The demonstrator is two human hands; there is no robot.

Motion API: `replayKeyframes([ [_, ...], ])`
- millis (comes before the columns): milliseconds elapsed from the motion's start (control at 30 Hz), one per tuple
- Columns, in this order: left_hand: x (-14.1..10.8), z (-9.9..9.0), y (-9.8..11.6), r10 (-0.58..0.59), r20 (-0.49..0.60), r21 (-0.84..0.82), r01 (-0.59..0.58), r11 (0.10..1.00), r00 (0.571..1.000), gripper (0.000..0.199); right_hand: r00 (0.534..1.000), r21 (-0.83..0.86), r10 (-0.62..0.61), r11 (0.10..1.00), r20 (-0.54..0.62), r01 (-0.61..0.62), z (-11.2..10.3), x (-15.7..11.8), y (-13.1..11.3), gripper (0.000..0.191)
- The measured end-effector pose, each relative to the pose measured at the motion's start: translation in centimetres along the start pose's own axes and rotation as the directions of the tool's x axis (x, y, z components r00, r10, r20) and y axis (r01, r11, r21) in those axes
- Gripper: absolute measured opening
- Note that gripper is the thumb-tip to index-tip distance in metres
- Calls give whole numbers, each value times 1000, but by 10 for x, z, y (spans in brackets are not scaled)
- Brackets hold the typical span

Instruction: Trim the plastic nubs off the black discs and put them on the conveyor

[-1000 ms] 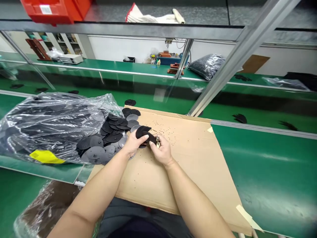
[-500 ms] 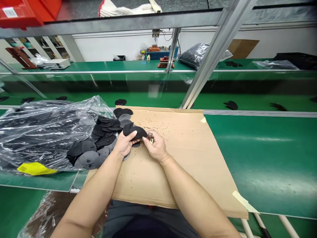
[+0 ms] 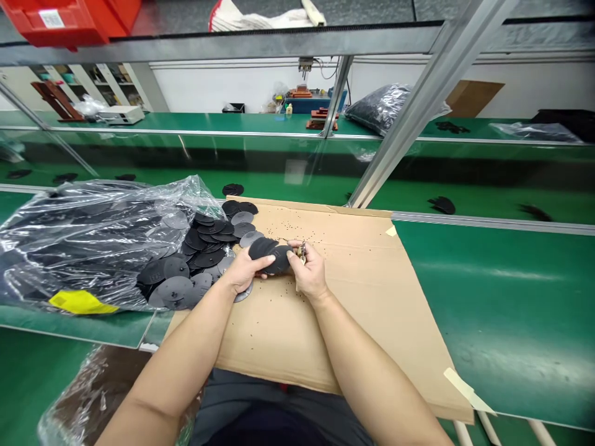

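My left hand (image 3: 246,271) is closed on a few overlapping black oval discs (image 3: 279,259), thumb on top, held above the cardboard. Between the fingers of my right hand (image 3: 308,272) are what look like small metal nippers (image 3: 302,253), partly hidden by the palm. The thumb of that hand touches the right edge of the front disc. Just left of my hands lies a heap of similar black discs (image 3: 207,238), some shiny grey, spilling from a clear plastic bag (image 3: 93,210). Tiny black bits (image 3: 297,232) are scattered on the cardboard sheet (image 3: 362,310).
A yellow piece (image 3: 83,302) shows at the bag's front. Tape (image 3: 467,389) sticks to the cardboard's corner. A slanted metal post (image 3: 418,111) rises behind the sheet. Small disc stacks (image 3: 441,205) sit on the green surface beyond. A red bin (image 3: 79,21) is on the shelf above.
The view has shifted, so most of the scene sits further right. The held discs are fanned differently, and my right thumb has come onto the front disc's edge.
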State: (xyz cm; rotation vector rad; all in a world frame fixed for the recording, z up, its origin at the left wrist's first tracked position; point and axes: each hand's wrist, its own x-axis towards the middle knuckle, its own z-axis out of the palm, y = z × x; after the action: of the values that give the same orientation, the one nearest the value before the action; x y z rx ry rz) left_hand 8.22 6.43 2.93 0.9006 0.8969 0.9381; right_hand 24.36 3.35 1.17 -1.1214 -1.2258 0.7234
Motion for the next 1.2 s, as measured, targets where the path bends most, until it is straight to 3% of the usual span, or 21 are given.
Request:
replayKeyframes([
  [100,-1,4,-1,22,-32,-58,-24,998,999,49,999,-38,-23,999,-33,22,1,-1,-1,31],
  [233,0,6,-3,64,-101,-166,-80,983,993,47,994,-180,-68,980,88,83,3,-4,-5,23],
  [333,1,4,-5,70,-27,-130,-73,989,997,48,992,-246,-85,963,92,106,4,-5,-8,18],
  [433,1,2,-8,90,44,-55,-87,995,995,44,997,-217,-68,973,41,75,4,-5,-9,17],
  [567,0,3,-10,95,90,-15,-94,995,991,39,997,-204,-23,978,71,37,3,-4,-10,17],
  [767,3,7,-10,119,-44,-83,-122,989,992,47,996,-281,-48,957,80,68,3,-3,-11,17],
  [1200,3,7,-12,126,-71,0,-127,992,989,48,990,-302,-124,943,64,138,4,-4,-7,14],
])
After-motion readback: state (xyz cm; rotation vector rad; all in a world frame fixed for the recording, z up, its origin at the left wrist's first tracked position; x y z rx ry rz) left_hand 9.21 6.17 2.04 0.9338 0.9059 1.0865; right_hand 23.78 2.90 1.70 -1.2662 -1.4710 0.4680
